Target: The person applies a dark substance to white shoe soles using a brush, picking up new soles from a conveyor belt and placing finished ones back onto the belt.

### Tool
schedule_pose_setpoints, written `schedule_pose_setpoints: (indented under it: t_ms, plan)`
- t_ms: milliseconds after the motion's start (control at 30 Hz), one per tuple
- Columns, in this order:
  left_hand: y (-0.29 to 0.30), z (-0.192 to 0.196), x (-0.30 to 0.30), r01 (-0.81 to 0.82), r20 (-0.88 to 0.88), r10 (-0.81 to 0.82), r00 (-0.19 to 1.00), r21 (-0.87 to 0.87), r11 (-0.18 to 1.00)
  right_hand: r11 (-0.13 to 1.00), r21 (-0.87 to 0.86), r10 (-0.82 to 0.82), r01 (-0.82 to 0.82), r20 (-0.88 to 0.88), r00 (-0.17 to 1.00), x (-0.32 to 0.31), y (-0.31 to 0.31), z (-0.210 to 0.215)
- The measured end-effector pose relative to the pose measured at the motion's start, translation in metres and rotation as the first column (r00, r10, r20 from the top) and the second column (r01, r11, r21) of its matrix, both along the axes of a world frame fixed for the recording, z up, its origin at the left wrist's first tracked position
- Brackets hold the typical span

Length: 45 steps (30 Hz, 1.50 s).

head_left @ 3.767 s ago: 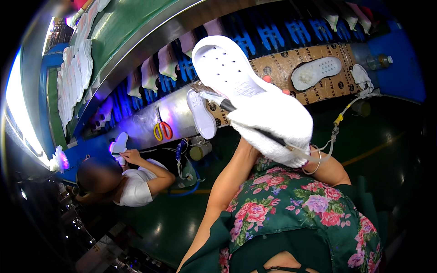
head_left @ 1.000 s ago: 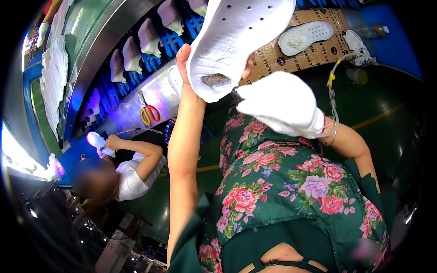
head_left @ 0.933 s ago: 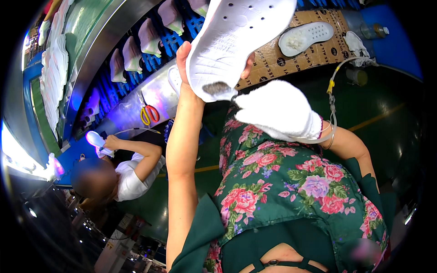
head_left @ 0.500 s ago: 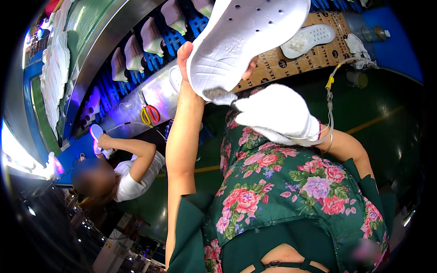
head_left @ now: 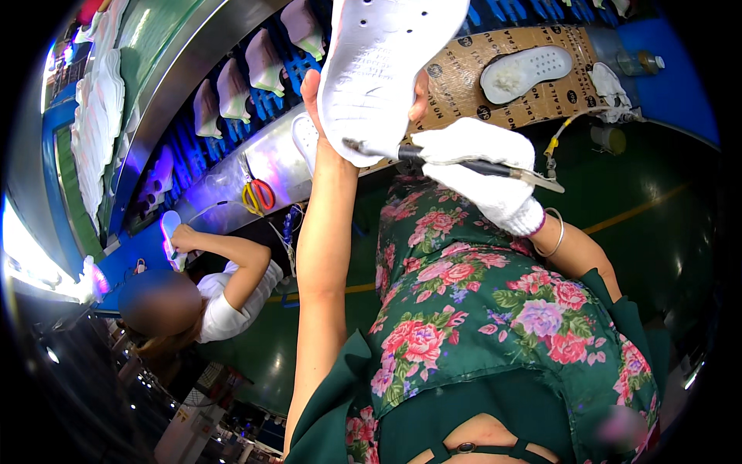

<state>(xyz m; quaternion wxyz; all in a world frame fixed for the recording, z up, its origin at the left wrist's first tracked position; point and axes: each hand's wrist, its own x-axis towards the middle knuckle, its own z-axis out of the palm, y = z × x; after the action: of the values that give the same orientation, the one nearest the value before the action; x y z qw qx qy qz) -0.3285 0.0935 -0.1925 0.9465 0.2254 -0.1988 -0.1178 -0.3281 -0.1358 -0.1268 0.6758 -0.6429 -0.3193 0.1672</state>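
Note:
A white perforated shoe sole [head_left: 386,69] is gripped in my bare left hand [head_left: 312,100], whose fingers wrap its two sides near the heel. Part of that hand is hidden behind the sole. In a white knit glove, my right hand [head_left: 481,170] is closed round the black handle of a brush [head_left: 456,161]. A clear hose runs back from this handle. The bristles lie against the near edge of the sole's heel. Another white sole [head_left: 308,139] is partly visible behind my left wrist.
Cardboard [head_left: 495,62] covers part of the bench, with a pale-smeared sole [head_left: 528,73] on it. Scissors [head_left: 257,195] with red and yellow handles lie further left. Shoe parts [head_left: 265,63] line a blue rack. A co-worker [head_left: 232,298] at lower left holds a sole.
The sole and my left hand have shifted left and slightly up. My right hand has turned, so the brush handle now shows, and the bristles have moved along the heel.

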Motion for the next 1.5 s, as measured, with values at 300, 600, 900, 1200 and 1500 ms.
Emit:
schedule_pose_setpoints:
  t_ms: [300, 600, 900, 1200, 1500]
  plan:
    - [-0.032, 0.020, -0.041, -0.321, -0.542, 0.222, 0.811, -0.094, 0.942, 1.000, 0.003, 0.015, -0.014, -0.119, 0.993, 0.020, -0.007, 0.006]
    - [-0.060, -0.001, -0.074, -0.310, -0.578, 0.194, 0.792, -0.109, 0.944, 0.976, -0.095, -0.026, 0.194, 0.840, 0.542, 0.086, 0.003, 0.003]
    - [-0.026, 0.002, -0.101, -0.441, -0.401, 0.576, 0.712, 0.383, 0.812, 0.965, 0.143, 0.252, -0.218, -0.295, 0.922, 0.030, -0.025, -0.008]
    - [-0.016, 0.007, -0.113, -0.527, -0.367, 0.645, 0.670, 0.377, 0.762, 0.937, 0.342, 0.217, 0.074, -0.735, 0.642, 0.030, -0.050, -0.057]
    - [0.011, -0.139, -0.134, -0.544, -0.611, 0.524, 0.593, 0.175, 0.820, 0.935, 0.144, -0.035, 0.326, -0.873, 0.486, 0.028, -0.057, -0.105]
